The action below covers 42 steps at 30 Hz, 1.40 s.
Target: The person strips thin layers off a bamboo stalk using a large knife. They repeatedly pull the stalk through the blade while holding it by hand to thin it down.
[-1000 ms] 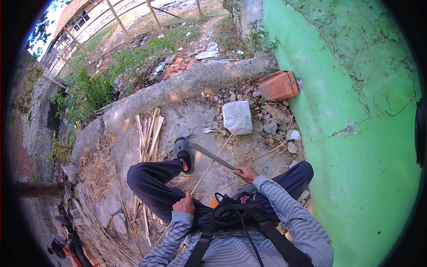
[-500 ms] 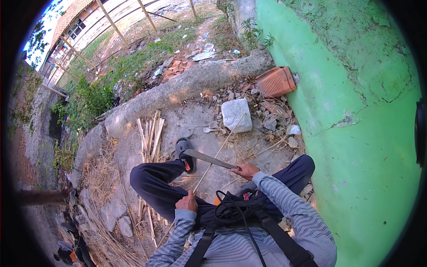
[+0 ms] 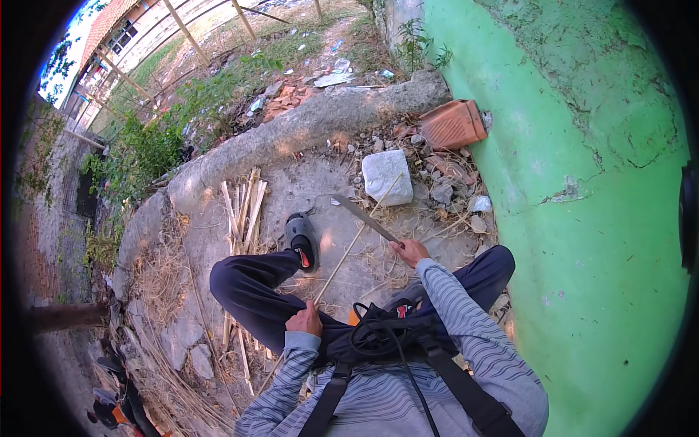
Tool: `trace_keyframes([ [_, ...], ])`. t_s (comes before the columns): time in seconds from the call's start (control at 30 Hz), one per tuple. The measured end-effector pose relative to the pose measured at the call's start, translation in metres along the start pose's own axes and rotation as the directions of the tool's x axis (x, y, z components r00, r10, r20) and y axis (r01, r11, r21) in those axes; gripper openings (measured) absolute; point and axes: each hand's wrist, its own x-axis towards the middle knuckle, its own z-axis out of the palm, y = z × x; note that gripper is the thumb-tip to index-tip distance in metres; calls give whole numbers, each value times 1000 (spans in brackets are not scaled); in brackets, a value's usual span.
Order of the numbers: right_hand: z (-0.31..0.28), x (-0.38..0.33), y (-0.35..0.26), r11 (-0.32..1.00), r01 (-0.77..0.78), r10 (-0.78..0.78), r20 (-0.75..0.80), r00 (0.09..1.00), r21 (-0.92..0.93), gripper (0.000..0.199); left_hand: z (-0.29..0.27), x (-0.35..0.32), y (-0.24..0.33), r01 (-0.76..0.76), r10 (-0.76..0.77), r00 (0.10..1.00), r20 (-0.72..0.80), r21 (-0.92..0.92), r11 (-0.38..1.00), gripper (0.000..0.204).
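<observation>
My left hand (image 3: pixel 304 320) is closed around a thin pale stick (image 3: pixel 338 271) near my left thigh. The stick slants up to the right, its far tip in front of a white block (image 3: pixel 386 177). In my right hand (image 3: pixel 412 253) is the handle of a machete (image 3: pixel 370 223), gripped with the fingers wrapped round it. Its long dark blade points away and to the left, crossing the stick in this view. Whether blade and stick touch, I cannot tell. Behind my left hand, the stick's near end runs down beside my left forearm.
Split wooden strips (image 3: pixel 244 207) lie left of my shoe (image 3: pixel 301 240). Stone rubble and an orange clay block (image 3: pixel 453 125) sit by the green wall (image 3: pixel 575 240) at right. A low curved concrete ledge (image 3: pixel 291 138) bounds the far side. Another person (image 3: pixel 120 408) appears at lower left.
My right hand has moved slightly away from me, and the machete blade has shifted farther up along the stick. My left hand stays almost in place, holding the stick.
</observation>
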Motion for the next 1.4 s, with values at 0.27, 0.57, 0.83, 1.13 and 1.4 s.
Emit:
trace_keyframes([
  [0.27,12,7,-10,975,223,-222,-37,974,7,78,-7,-1,-1,39,-37,997,62,-32,999,11],
  [0.57,-21,38,0,986,-166,166,-94,982,10,80,-7,4,0,23,-22,997,77,-18,1000,10],
  [0.83,-33,46,32,966,-257,259,-129,957,33,79,-12,7,7,10,-9,997,79,-9,1000,18],
  [1.13,-31,29,10,998,-42,41,-10,999,-54,80,-5,-1,-3,52,-50,995,91,-24,998,14],
  [1.4,-25,51,22,991,-132,129,-96,987,-28,84,-3,1,-3,42,-40,997,62,-33,999,12],
])
